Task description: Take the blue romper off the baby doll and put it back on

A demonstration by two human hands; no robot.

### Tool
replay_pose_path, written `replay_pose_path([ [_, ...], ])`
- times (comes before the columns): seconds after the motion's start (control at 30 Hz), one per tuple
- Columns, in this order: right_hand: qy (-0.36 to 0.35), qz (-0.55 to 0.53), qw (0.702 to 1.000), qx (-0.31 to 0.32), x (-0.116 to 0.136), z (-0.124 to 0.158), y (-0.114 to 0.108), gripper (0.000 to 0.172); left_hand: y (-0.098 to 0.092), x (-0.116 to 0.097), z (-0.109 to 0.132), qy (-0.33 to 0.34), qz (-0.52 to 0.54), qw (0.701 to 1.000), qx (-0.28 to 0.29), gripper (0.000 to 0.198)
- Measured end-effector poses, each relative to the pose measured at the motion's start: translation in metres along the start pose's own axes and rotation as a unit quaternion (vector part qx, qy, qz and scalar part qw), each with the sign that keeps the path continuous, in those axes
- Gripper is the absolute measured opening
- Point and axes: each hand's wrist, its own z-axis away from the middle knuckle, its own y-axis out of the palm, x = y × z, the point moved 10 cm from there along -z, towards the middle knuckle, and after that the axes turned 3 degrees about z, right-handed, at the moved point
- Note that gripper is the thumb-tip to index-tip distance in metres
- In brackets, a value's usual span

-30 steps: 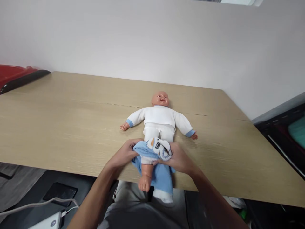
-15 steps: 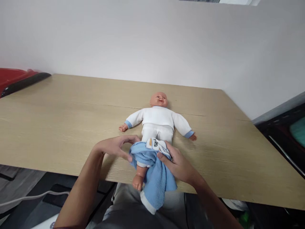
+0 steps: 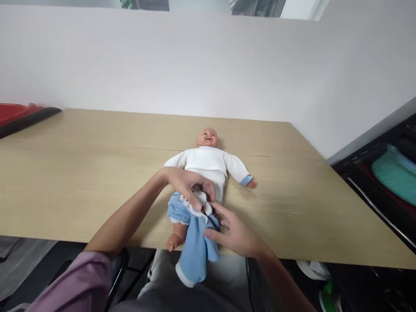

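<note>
A baby doll (image 3: 205, 159) in a white top and white leggings lies on its back, its bare foot pointing towards me. Blue terry pants (image 3: 196, 242) with white cuffs and a cartoon patch are on one of its legs; the other pant leg dangles over the table edge. From above, my left hand (image 3: 188, 183) pinches the patterned waist part between thumb and fingers. My right hand (image 3: 234, 232) grips the cloth at its right side, thumb below and fingers above. The doll's other foot is hidden, and its hand on the left is behind my left arm.
The wooden table (image 3: 107, 173) meets a white wall (image 3: 182, 65) at the back. A red object (image 3: 16, 113) with a black edge sits at the far left. Along the right side is a black frame holding teal cloth (image 3: 394, 173).
My left hand has moved from beside the pants up and right onto their waist, closing on the cloth. My right hand has shifted slightly left. The view has tilted up a little.
</note>
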Motion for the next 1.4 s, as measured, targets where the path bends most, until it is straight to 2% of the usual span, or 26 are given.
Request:
replay_pose_path([
  [0.07, 0.029, 0.009, 0.999, 0.016, -0.012, 0.017, -0.002, 0.069, 0.015, 0.006, 0.005, -0.019, -0.059, 0.998, -0.010, 0.064],
  [0.17, 0.037, 0.106, 0.994, -0.006, -0.012, 0.037, -0.010, 0.050, 0.029, 0.003, 0.015, -0.013, -0.134, 0.990, -0.043, 0.052],
  [0.23, 0.005, 0.163, 0.987, 0.014, -0.001, 0.045, -0.003, 0.038, 0.037, -0.006, 0.020, 0.008, -0.136, 0.989, -0.054, 0.042],
  [0.33, -0.064, 0.182, 0.980, 0.052, 0.018, 0.048, 0.013, 0.024, 0.044, -0.019, 0.023, 0.032, -0.114, 0.990, -0.071, 0.032],
  [0.47, -0.129, 0.144, 0.981, -0.006, 0.025, 0.047, 0.015, 0.016, 0.052, -0.022, 0.028, 0.043, -0.031, 0.995, -0.082, 0.025],
  [0.53, -0.110, 0.120, 0.986, -0.041, 0.015, 0.045, 0.012, 0.014, 0.048, -0.016, 0.031, 0.030, -0.014, 0.992, -0.118, 0.021],
  [0.6, -0.080, 0.103, 0.989, -0.071, 0.004, 0.044, 0.008, 0.018, 0.042, -0.010, 0.033, 0.015, -0.020, 0.987, -0.158, 0.026],
  [0.67, -0.082, 0.085, 0.988, -0.097, 0.003, 0.043, 0.005, 0.021, 0.040, -0.004, 0.033, 0.005, -0.016, 0.984, -0.175, 0.031],
  [0.73, -0.112, 0.063, 0.983, -0.132, 0.010, 0.045, 0.000, 0.024, 0.041, -0.001, 0.030, 0.002, 0.000, 0.986, -0.168, 0.035],
  [0.8, -0.138, 0.043, 0.971, -0.189, 0.015, 0.050, -0.011, 0.027, 0.046, 0.001, 0.027, 0.010, 0.024, 0.991, -0.134, 0.040],
  [0.87, -0.125, 0.030, 0.964, -0.234, 0.012, 0.052, -0.021, 0.030, 0.056, 0.002, 0.023, 0.020, 0.053, 0.995, -0.078, 0.043],
  [0.9, -0.100, 0.026, 0.966, -0.238, 0.007, 0.051, -0.023, 0.031, 0.059, 0.002, 0.023, 0.024, 0.065, 0.996, -0.056, 0.044],
  [0.97, -0.032, 0.019, 0.980, -0.194, -0.005, 0.045, -0.017, 0.035, 0.060, 0.002, 0.023, 0.036, 0.075, 0.995, -0.046, 0.042],
  [1.03, 0.021, 0.023, 0.995, -0.093, -0.011, 0.039, -0.001, 0.044, 0.054, 0.002, 0.024, 0.046, 0.067, 0.994, -0.068, 0.035],
  [1.1, 0.028, 0.054, 0.998, 0.005, -0.005, 0.039, 0.016, 0.049, 0.049, 0.002, 0.024, 0.048, 0.058, 0.994, -0.079, 0.027],
  [1.13, 0.013, 0.077, 0.996, 0.036, 0.001, 0.041, 0.021, 0.048, 0.048, 0.003, 0.024, 0.048, 0.056, 0.994, -0.080, 0.026],
  [1.2, -0.032, 0.104, 0.993, 0.044, 0.016, 0.044, 0.023, 0.044, 0.046, 0.006, 0.024, 0.044, 0.058, 0.994, -0.082, 0.027],
  [1.27, -0.052, 0.077, 0.996, 0.014, 0.022, 0.046, 0.018, 0.046, 0.043, 0.011, 0.023, 0.032, 0.066, 0.993, -0.091, 0.030],
  [1.4, -0.006, -0.023, 0.998, -0.060, 0.007, 0.041, 0.010, 0.055, 0.043, 0.019, 0.022, 0.023, 0.109, 0.991, -0.079, 0.039],
])
